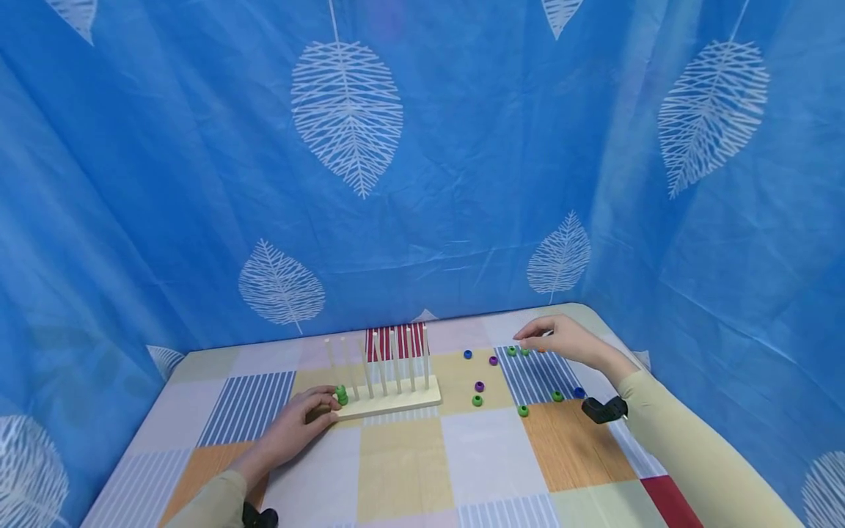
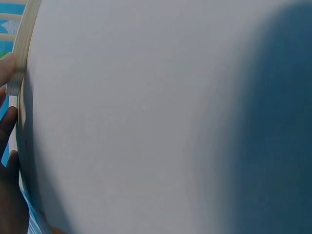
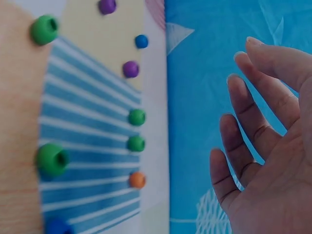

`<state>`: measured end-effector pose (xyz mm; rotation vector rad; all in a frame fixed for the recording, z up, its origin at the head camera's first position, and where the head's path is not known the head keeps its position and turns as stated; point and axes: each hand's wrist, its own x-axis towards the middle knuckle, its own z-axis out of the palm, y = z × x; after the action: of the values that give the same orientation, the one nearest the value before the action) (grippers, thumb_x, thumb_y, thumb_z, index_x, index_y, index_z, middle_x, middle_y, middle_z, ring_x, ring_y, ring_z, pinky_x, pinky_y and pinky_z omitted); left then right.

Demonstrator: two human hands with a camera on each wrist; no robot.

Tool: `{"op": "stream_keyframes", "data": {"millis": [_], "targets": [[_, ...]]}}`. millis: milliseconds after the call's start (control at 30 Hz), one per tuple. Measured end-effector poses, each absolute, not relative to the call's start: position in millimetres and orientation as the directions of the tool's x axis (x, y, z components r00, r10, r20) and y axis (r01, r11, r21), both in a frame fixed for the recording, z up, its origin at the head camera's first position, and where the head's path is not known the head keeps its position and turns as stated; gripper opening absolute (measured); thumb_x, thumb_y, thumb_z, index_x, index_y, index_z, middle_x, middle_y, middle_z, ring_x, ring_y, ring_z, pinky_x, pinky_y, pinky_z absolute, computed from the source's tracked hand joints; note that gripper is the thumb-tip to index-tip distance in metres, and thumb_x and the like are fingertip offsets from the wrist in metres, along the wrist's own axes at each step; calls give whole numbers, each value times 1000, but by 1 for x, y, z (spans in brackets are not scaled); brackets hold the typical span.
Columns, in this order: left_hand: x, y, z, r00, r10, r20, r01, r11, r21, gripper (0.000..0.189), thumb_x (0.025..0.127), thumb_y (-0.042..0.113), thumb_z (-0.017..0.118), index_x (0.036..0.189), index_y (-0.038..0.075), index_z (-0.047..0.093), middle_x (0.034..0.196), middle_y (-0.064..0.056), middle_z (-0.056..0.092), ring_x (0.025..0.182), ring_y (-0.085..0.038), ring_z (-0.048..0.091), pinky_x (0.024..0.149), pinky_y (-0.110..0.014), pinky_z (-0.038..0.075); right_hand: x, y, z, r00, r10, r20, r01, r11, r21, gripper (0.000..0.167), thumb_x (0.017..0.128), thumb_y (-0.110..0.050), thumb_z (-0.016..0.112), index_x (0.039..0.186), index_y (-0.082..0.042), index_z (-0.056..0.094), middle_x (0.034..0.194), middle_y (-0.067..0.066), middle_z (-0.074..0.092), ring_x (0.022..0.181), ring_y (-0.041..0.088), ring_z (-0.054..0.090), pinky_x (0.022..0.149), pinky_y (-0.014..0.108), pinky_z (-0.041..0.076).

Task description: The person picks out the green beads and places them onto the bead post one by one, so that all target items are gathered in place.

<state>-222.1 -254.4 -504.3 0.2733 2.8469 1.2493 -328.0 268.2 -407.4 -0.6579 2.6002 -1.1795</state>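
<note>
Blue curtain [image 1: 462, 176], patchwork cloth [image 1: 403, 458] w/ peg rack [image 1: 403, 400] on it; L hand [image 1: 300, 425] grips rack, R hand [image 1: 566, 340] empty, fingers loosely apart. Prob. early stage: green beads [image 1: 341, 396] on 1 peg [image 1: 331, 358]; loose beads [image 1: 479, 386] remain.

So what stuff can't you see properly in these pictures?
Stacked green beads: head view, too small to count surely.
Left hand: left wrist view, mostly cut off by the left edge.
Orange bead: head view, partly hidden by the right hand.
Lowest blue bead: right wrist view, blurred, cut off by the bottom edge.
</note>
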Motion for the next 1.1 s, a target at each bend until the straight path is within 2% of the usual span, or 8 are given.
{"op": "stream_keyframes", "data": {"millis": [133, 267, 667, 900, 1100], "targets": [[-223, -254, -503, -983, 173, 57, 159, 655, 739, 6, 97, 26, 73, 103, 25, 71, 146, -7, 55, 138, -37, 45, 116, -60, 32, -318, 282, -419, -885, -465, -26, -293, 599, -745, 34, 98, -36, 71, 123, -13, 73, 123, 7, 69, 115, 27, 62, 97, 49, 53], [-222, -254, -502, -983, 174, 55, 157, 652, 741, 6, 97, 27, 72, 103, 26, 71, 145, -7, 56, 138, -37, 46, 115, -61, 33, -308, 296, -432, -901, -429, -69, -245, 632, -735, 39, 96, -38, 72, 125, -11, 72, 129, 9, 66, 123, 34, 57, 101, 56, 50], [-221, -255, -505, -984, 173, 50, 153, 655, 740, 5, 97, 28, 73, 102, 27, 71, 145, -7, 55, 137, -38, 46, 114, -62, 33, -295, 324, -462, -921, -363, -143, -155, 677, -719, 35, 93, -32, 76, 122, -14, 74, 125, 6, 67, 114, 28, 57, 95, 54, 51], [-221, -255, -506, -983, 175, 54, 157, 652, 742, 6, 98, 28, 72, 103, 26, 71, 145, -7, 55, 137, -37, 46, 114, -62, 33, -294, 331, -474, -906, -378, -191, -124, 667, -735, 32, 90, -28, 79, 118, -13, 75, 123, 7, 66, 107, 26, 56, 88, 42, 50], [-221, -255, -505, -983, 175, 52, 154, 644, 750, 5, 98, 27, 72, 103, 25, 71, 146, -7, 55, 137, -37, 45, 114, -61, 33, -293, 333, -480, -904, -386, -182, -144, 678, -721, 29, 90, -29, 78, 116, -16, 75, 123, 6, 65, 113, 29, 53, 96, 51, 45]]}}
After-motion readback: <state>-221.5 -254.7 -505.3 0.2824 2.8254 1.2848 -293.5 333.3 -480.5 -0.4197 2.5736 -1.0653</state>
